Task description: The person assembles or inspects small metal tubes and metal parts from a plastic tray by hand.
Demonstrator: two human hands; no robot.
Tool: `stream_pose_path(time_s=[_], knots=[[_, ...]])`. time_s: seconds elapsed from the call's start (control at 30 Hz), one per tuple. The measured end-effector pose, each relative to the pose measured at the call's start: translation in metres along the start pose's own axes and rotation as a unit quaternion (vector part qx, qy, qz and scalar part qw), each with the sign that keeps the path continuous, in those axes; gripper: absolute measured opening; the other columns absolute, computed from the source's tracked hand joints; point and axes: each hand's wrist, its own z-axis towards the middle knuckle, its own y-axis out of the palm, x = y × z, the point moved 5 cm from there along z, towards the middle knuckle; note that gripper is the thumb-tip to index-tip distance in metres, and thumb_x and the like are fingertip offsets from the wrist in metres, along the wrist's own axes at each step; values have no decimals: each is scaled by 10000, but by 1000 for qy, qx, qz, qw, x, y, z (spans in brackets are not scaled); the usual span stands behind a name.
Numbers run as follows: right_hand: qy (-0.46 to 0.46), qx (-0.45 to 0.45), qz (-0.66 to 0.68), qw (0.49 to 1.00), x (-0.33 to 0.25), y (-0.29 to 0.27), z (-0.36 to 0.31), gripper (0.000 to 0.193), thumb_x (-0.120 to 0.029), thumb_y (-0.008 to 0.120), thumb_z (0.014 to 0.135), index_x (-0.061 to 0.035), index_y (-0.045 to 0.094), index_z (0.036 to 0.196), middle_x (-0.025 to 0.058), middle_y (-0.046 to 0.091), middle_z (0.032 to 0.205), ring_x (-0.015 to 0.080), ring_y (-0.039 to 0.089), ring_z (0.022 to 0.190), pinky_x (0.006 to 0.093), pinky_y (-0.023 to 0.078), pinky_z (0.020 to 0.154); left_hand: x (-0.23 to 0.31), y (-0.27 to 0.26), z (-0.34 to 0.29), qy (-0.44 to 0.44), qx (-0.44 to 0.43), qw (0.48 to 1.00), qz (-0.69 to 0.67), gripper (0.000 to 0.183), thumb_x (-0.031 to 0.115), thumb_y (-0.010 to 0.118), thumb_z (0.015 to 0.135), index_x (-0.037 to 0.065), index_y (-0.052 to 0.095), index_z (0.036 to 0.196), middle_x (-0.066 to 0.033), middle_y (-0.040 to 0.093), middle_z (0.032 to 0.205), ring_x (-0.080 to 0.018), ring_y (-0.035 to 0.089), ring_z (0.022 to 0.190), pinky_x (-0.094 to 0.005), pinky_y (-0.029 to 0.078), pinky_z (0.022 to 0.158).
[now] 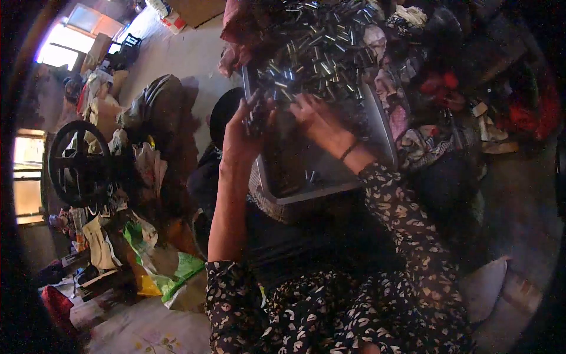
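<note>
A dark grey tray (333, 193) sits at my lap, its far part heaped with small shiny metal cylinders (321, 56). My left hand (236, 133) is raised over the tray's left rim, fingers curled around a bunch of the same small cylinders (256, 118). Just right of it, my right hand (323, 125) reaches over the tray with its fingers drawn together at the near edge of the heap. What those fingers hold, if anything, is hidden. A couple of loose cylinders (310, 176) lie in the tray's near end.
Crumpled cloths (425, 143) line the tray's right side, and a reddish cloth (237, 35) hangs at its far left corner. Further left are a dark wheel (78, 163) and a green and white sack (168, 265). Red items (442, 85) sit in shadow at the right.
</note>
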Motion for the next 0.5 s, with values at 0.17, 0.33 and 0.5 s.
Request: stream_pose_path(time_s=[0.17,0.33,0.5], knots=[[24,-101,-48,993,6,4,0,89,-54,461,704,-17,535,737,154,500,881,271,519,848,345,472,646,6,-11,-6,133,-18,926,354,301,151,386,883,11,424,1146,-106,538,1023,-177,523,935,-298,429,837],[86,-95,11,992,-1,-9,6,82,-25,470,703,2,543,729,171,508,886,283,533,825,356,482,646,-6,-17,-4,26,-21,993,111,318,171,494,830,12,447,1101,-83,543,953,-140,535,765,-257,454,672],[90,-105,-20,990,8,-1,-5,131,-12,463,704,8,533,813,170,506,897,295,514,849,358,470,684,-3,-10,-4,45,8,958,285,297,124,533,789,4,498,1059,-56,570,814,-144,531,657,-257,443,613]])
